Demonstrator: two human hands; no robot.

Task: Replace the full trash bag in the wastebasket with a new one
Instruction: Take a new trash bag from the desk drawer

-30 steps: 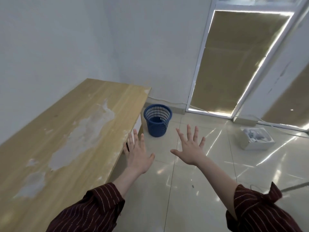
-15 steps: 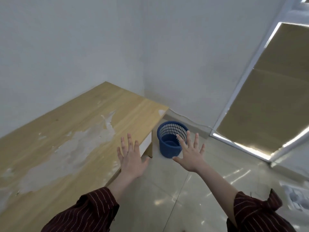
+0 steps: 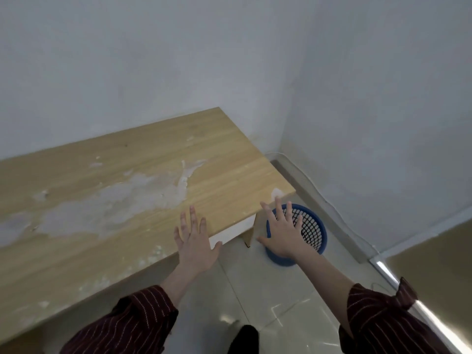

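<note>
A blue mesh wastebasket (image 3: 313, 231) stands on the tiled floor beside the table's corner, near the wall. I see no bag in it. My right hand (image 3: 282, 232) is stretched out flat with spread fingers and covers the basket's left side in the view. My left hand (image 3: 194, 241) is also flat and spread, over the table's front edge. Both hands hold nothing. Dark red striped sleeves cover both forearms.
A wooden table (image 3: 107, 200) with pale worn patches fills the left. Its leg (image 3: 249, 232) stands right beside the basket. White walls meet in a corner behind. A window frame (image 3: 383, 267) runs along the floor at the right. A dark shoe (image 3: 245, 338) shows at the bottom.
The view has swung left and come closer to the basket, so the window has slid out to the right. My right hand now overlaps the basket; both hands stay spread.
</note>
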